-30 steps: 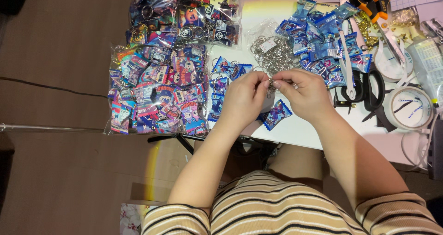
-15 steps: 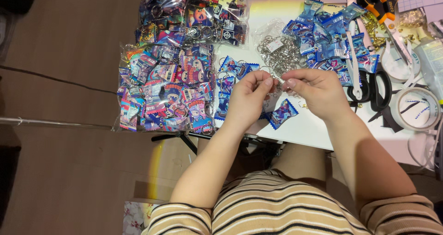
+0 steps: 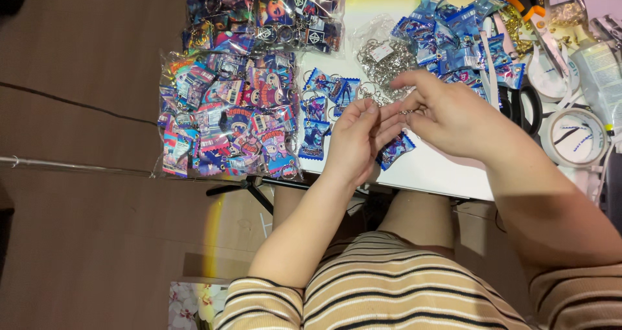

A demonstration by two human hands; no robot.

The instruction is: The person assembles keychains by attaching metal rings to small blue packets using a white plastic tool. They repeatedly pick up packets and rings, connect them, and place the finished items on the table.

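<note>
My left hand (image 3: 358,137) and my right hand (image 3: 447,115) meet over the front edge of a white table (image 3: 434,171). Between their fingertips they pinch a small blue foil charm (image 3: 394,150) that hangs below my fingers, with a thin metal ring at its top. A heap of loose metal key rings (image 3: 383,61) lies just beyond my hands. A few finished blue charms on rings (image 3: 324,103) lie to the left of my left hand.
Clear bags stuffed with colourful charms (image 3: 227,119) fill the table's left side, another bag (image 3: 265,12) behind. A pile of blue packets (image 3: 457,35), orange-handled pliers (image 3: 534,6), black scissors (image 3: 518,106) and tape rolls (image 3: 573,135) sit at right. Wooden floor lies left.
My hands stay together on the charm; the right fingers have spread and shifted slightly at the ring. The view has drifted a little, so the table sits further right.
</note>
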